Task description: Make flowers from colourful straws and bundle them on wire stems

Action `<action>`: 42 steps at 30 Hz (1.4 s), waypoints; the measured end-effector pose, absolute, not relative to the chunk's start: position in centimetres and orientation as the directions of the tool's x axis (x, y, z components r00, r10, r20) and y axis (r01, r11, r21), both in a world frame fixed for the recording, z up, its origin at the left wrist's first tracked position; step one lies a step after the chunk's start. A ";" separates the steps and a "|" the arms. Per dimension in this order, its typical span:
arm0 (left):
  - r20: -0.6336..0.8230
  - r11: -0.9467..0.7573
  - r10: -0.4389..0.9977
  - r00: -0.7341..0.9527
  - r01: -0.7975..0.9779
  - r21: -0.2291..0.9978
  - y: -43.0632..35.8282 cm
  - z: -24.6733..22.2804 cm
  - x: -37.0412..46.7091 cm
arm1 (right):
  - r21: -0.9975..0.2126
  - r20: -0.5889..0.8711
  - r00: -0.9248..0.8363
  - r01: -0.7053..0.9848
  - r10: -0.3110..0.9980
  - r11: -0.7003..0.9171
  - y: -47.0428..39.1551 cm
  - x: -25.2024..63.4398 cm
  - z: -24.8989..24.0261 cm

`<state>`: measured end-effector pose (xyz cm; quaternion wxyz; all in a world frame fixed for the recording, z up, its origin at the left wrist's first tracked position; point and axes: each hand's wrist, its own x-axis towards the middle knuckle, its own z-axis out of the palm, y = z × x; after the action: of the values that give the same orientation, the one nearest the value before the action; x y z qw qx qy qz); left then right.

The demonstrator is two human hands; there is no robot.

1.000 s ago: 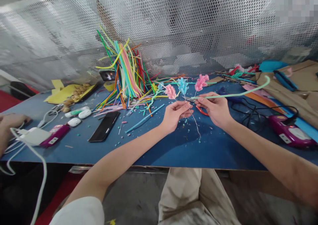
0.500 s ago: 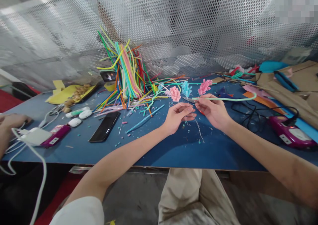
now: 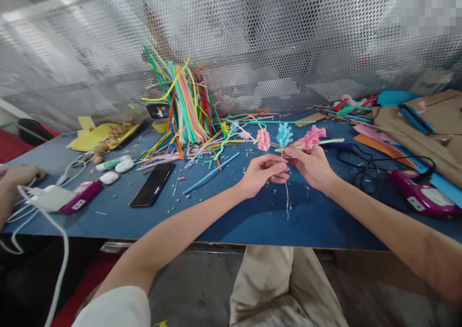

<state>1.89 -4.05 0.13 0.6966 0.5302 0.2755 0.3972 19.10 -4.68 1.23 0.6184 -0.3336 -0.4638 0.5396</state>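
Clothing is a short white sleeve and loose, creased beige trousers.

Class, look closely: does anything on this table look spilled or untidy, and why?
Yes: small coloured clippings lie scattered on the blue tabletop, many right of the black phone, strewn loosely rather than gathered.

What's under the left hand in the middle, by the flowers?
Below the left hand is blue tabletop, with a twisted wire hanging down from its fingertips. Anything directly beneath the hand is covered, so I can't tell.
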 end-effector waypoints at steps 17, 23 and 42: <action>0.045 0.120 0.840 0.540 -0.265 0.957 -4.3 0.4 1.9 | -0.922 0.269 -0.031 -0.296 0.963 0.248 -4.8 18.9 1.0; 0.075 0.093 0.862 0.501 -0.301 0.949 -4.1 0.1 2.0 | -0.916 0.260 -0.055 -0.329 0.964 0.228 -4.8 19.0 0.7; 0.104 0.129 0.864 0.492 -0.417 0.900 -5.1 0.7 2.3 | -0.876 0.223 -0.044 -0.447 0.974 0.180 -4.9 18.6 0.9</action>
<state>2.26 -5.11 0.72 0.7149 0.4846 0.2308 0.4481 18.62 -4.89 0.87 0.6252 -0.2950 -0.4465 0.5682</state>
